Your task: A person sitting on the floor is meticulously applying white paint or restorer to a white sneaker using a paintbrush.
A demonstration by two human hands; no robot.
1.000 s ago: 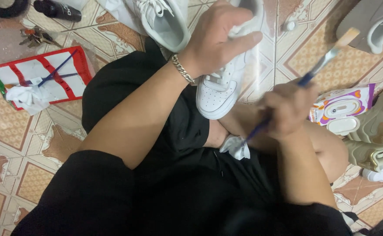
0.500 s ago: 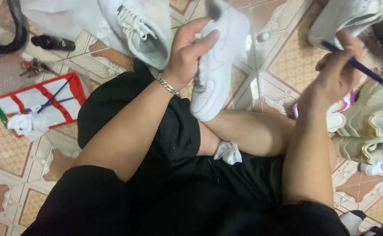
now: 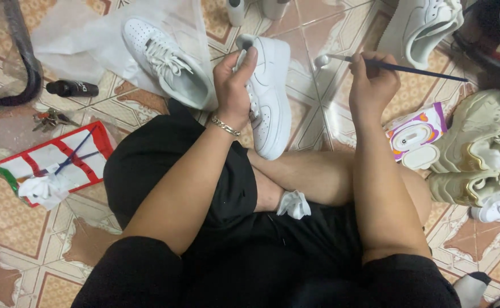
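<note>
One camera on the head is looking steeply down from near at the lap, both forearms and the tiled floor point(image 3: 318, 122) in front of the crossed legs.

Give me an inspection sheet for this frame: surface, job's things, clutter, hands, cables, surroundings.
Surface: patterned tile floor; the person sits on it.
Job's things: white sneaker held upright on the lap; thin blue-handled brush, tip at a small white cap on the floor.
Clutter: second white sneaker on plastic sheet; black bottle; keys; red and white tray with brushes and crumpled tissue; beige sneakers; purple and white packet.
Hands: left hand grips the sneaker's heel; right hand holds the brush.
Cables: nothing seen.
Surroundings: more white shoes at the top edge.
</note>
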